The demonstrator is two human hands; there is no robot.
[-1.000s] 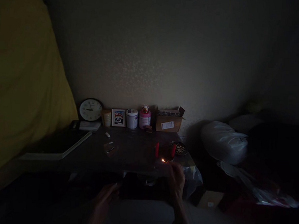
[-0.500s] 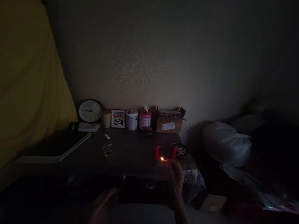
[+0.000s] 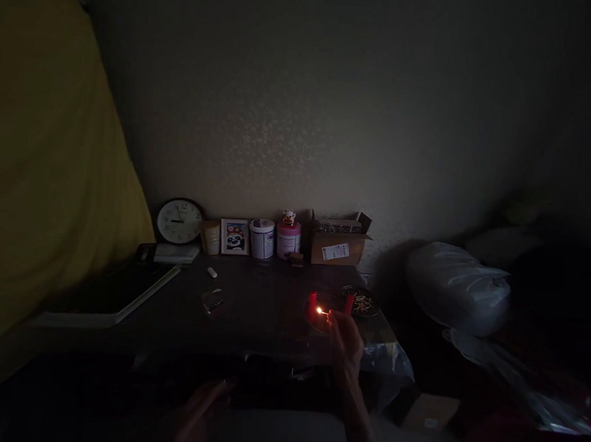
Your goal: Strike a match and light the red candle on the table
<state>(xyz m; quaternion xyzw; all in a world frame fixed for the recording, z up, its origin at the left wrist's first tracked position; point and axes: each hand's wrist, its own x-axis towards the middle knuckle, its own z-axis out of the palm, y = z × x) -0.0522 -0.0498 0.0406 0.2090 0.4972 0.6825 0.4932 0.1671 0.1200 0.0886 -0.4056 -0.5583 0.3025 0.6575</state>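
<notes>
My right hand (image 3: 345,341) pinches a burning match (image 3: 324,313) between thumb and fingertips, its flame pointing left. Close beside the flame stands a red candle (image 3: 312,305). Another red candle (image 3: 349,302) is just past my fingers, to the right. The two candles are upright and neither shows a flame. A dark round dish (image 3: 374,312) of matchsticks (image 3: 362,301) sits behind the right candle. Low in front of the table, my left hand (image 3: 201,405) is in deep shadow with fingers drawn together. A small pale edge shows at its fingertips; the thing itself is too dark to name.
Along the wall stand a clock (image 3: 179,221), a framed panda picture (image 3: 235,237), a white tub (image 3: 262,239), a pink tub (image 3: 288,242) and an open carton (image 3: 338,247). A small clear packet (image 3: 212,301) lies on the dark table (image 3: 260,312). A stuffed plastic bag (image 3: 455,281) is at right.
The burning match has come closer to the left candle, its flame now nearly beside it. The view has shifted slightly. My left hand stays low.
</notes>
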